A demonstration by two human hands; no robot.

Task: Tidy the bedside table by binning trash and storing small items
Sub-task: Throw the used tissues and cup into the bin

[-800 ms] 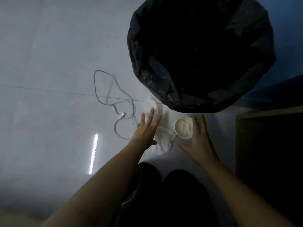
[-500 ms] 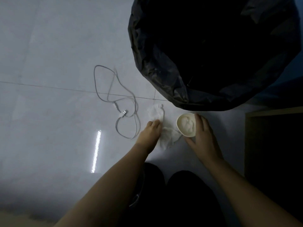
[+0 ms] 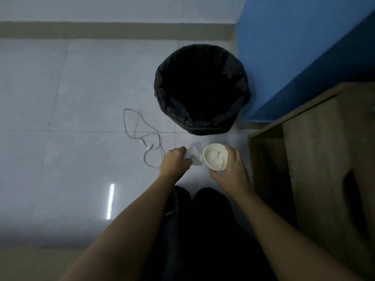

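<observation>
Both bare forearms reach forward and down over dark-trousered knees toward the floor. The left hand (image 3: 176, 161) is curled into a loose fist, knuckles up, fingers closed on a crumpled white tissue (image 3: 195, 157) that bulges out of its right side. The right hand (image 3: 231, 169) wraps around the far side of a small white paper cup (image 3: 215, 159), thumb underneath near the base, holding it with the round mouth facing up; a soft white wad sits inside it. Just beyond the two hands stands a round bin (image 3: 202, 90) lined with a wrinkled, glossy black bag. A thin grey cable (image 3: 142, 136) lies in loose loops on the pale, shiny tiled floor (image 3: 60, 118) left of the tissue. A wooden bedside cabinet (image 3: 316, 159) with a matte grain stands at right.
</observation>
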